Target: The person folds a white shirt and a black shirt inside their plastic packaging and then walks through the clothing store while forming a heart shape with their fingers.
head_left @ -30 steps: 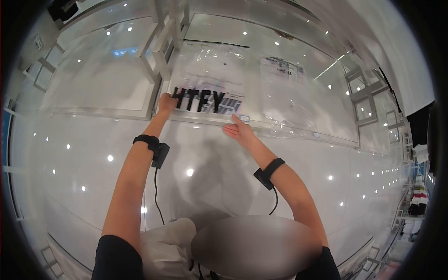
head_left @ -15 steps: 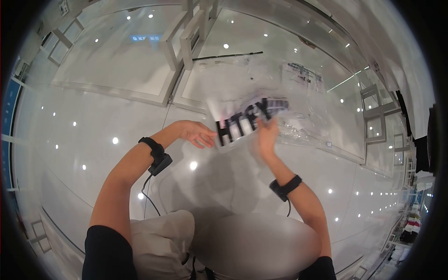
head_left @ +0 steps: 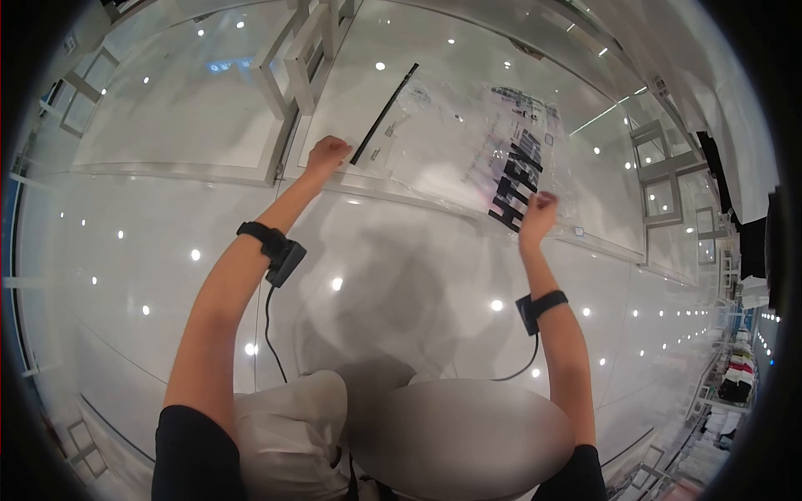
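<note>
A clear plastic bag (head_left: 434, 167) lies spread on the low white platform, with a black strip (head_left: 386, 113) along its left end and bold black lettering (head_left: 514, 188) near its right end. My left hand (head_left: 330, 153) is closed, fingertips right at the lower end of the black strip. Beside the lettering, at the bag's near right edge, my right hand (head_left: 539, 213) has its fingers curled in on the plastic. Faint coloured print shows through the film at the far right.
White frame legs (head_left: 301, 75) rise at the platform's left side. Grey rectangular frames (head_left: 664, 175) stand at the right. Glossy white floor tiles (head_left: 209, 284) lie in front of the platform. Folded clothes (head_left: 737, 380) line the far right. Black wrist devices with cables sit on both forearms.
The black strip has swung from nearly level to steeply slanted, and the lettered end has moved right and flattened. My left hand moved up and left to the strip; my right hand moved right.
</note>
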`<act>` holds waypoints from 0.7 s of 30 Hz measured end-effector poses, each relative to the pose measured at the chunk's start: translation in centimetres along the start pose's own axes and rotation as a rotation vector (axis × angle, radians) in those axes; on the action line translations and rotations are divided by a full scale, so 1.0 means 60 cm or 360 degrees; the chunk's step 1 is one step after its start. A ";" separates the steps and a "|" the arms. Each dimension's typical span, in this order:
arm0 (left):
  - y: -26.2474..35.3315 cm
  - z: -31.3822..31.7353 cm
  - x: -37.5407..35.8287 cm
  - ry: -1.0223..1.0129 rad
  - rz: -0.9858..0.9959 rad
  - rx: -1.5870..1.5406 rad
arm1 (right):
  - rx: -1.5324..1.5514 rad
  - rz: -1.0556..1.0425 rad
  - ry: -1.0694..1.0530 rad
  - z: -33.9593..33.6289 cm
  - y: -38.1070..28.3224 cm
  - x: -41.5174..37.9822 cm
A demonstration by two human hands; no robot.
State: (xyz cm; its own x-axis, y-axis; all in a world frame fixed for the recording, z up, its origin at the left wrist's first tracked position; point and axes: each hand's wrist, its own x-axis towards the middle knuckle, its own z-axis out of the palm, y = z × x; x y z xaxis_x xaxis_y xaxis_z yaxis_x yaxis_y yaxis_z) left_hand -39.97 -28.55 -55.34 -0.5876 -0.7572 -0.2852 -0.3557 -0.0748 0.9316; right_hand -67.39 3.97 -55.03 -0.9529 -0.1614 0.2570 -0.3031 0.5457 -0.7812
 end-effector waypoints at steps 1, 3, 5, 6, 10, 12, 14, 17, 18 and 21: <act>0.007 0.011 0.005 -0.0024 0.0018 -0.0012 | 0.0141 0.0115 -0.0268 0.002 -0.008 -0.027; 0.016 0.031 0.021 0.0000 -0.0023 0.0333 | 0.0145 0.0903 -0.1035 -0.011 -0.062 -0.081; 0.011 0.050 0.041 0.0001 0.0022 0.0757 | 0.0723 0.1670 -0.1357 -0.004 -0.072 -0.121; -0.012 0.059 0.057 0.0100 0.0108 0.0863 | 0.0882 0.1642 -0.1287 0.003 -0.083 -0.132; -0.027 0.051 0.027 -0.0084 0.0008 0.0816 | 0.1179 0.1324 -0.1162 0.030 -0.103 -0.134; -0.025 0.044 -0.036 -0.0410 -0.0237 0.0670 | 0.1037 0.1162 -0.1073 0.034 -0.116 -0.138; -0.044 0.034 -0.088 -0.0666 -0.0527 0.0460 | 0.0784 0.1066 -0.0901 0.038 -0.162 -0.158; -0.042 0.043 -0.175 -0.0890 -0.0907 -0.0060 | 0.0601 0.0849 -0.0759 0.070 -0.154 -0.177; -0.038 0.055 -0.196 -0.0953 -0.0909 -0.0089 | 0.0488 0.0660 -0.0728 0.096 -0.120 -0.169; 0.004 0.087 -0.236 -0.1220 -0.0892 -0.0169 | 0.0435 0.0459 -0.0703 0.136 -0.034 -0.142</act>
State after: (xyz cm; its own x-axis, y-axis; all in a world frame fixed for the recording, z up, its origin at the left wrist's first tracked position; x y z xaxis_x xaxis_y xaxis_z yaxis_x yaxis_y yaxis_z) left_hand -35.53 -14.44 -52.28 -0.6816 0.0347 -0.7309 -0.6841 -0.3847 0.6197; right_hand -58.79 -2.51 -60.24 -0.8952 -0.3969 -0.2026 0.0321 0.3960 -0.9177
